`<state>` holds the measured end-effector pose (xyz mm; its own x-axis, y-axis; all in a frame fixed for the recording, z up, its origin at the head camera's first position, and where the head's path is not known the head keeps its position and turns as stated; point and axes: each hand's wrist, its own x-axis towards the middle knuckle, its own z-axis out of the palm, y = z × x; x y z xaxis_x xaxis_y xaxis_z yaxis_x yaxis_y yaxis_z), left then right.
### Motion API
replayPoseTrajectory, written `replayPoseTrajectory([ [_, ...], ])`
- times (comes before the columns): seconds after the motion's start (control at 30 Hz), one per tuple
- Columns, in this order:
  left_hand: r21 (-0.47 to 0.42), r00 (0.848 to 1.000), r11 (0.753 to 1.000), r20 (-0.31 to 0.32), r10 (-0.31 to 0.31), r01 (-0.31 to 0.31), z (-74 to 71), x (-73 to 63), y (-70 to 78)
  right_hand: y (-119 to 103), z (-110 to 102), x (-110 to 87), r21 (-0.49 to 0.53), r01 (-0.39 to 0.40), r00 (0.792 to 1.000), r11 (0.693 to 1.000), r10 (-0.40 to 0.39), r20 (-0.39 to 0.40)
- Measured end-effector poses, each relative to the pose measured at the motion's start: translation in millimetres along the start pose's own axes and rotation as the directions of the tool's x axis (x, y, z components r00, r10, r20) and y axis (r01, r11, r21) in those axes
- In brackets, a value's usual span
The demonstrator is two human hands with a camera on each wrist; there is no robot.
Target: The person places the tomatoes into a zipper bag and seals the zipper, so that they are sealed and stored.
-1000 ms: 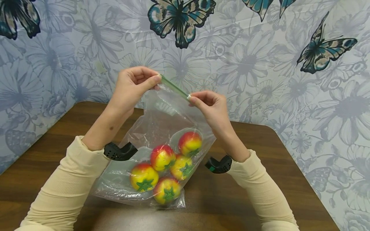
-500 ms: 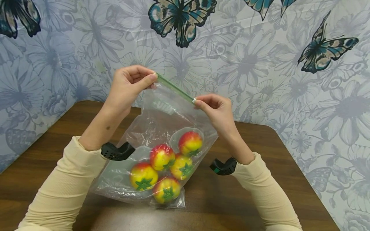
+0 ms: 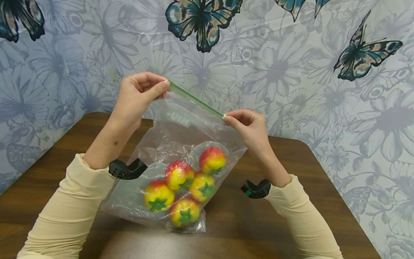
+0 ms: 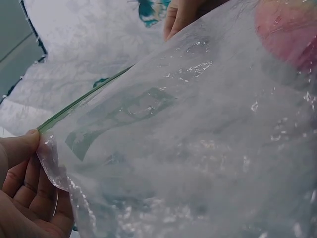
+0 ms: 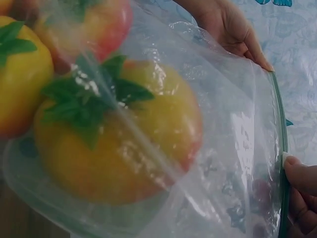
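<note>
A clear zip bag point(image 3: 152, 144) hangs slanted over the table, its green zip strip point(image 3: 195, 99) stretched between the hands. Inside lie several red-and-yellow tomatoes point(image 3: 179, 175) with green star-shaped leaves, clustered in the lower part. My left hand point(image 3: 136, 93) pinches the upper left end of the strip between thumb and forefinger; the left wrist view shows the other fingers point(image 4: 34, 191) curled behind the bag's corner. Lower on the right, my right hand point(image 3: 250, 129) pinches the small white slider point(image 5: 285, 157) on the strip.
Beneath the bag is a dark brown wooden table point(image 3: 258, 230) with rounded far corners. A pale floral cloth point(image 3: 284, 72) with butterflies hangs behind it. Each wrist wears a black camera mount point(image 3: 127, 169).
My right hand has slid right and down along the strip with the white slider. My left hand has drawn to the left, and more green strip shows between the two hands.
</note>
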<state>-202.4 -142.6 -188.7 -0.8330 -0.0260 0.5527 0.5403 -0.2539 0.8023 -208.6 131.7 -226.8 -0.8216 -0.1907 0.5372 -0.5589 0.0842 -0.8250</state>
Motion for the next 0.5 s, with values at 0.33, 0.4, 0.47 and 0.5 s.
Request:
replayPoseTrajectory([
  [0.33,-0.029,1.0,1.0,-0.007,-0.01,0.009,-6.5,0.6,0.5,8.5,-9.2,-4.5,-0.015,-0.06,0.998,0.998,0.06,-0.018],
  [0.4,-0.035,1.0,0.999,-0.016,-0.013,0.013,-7.7,1.0,0.8,9.9,-11.3,-5.4,-0.029,-0.068,0.997,0.997,0.068,-0.023],
  [0.47,-0.04,1.0,0.999,-0.023,-0.015,0.014,-8.8,1.4,0.9,11.0,-13.3,-6.4,-0.05,-0.073,0.997,0.996,0.072,-0.031],
  [0.5,-0.041,1.0,0.999,-0.025,-0.015,0.014,-9.3,1.6,0.8,11.5,-14.1,-6.9,-0.063,-0.076,0.997,0.995,0.074,-0.035],
])
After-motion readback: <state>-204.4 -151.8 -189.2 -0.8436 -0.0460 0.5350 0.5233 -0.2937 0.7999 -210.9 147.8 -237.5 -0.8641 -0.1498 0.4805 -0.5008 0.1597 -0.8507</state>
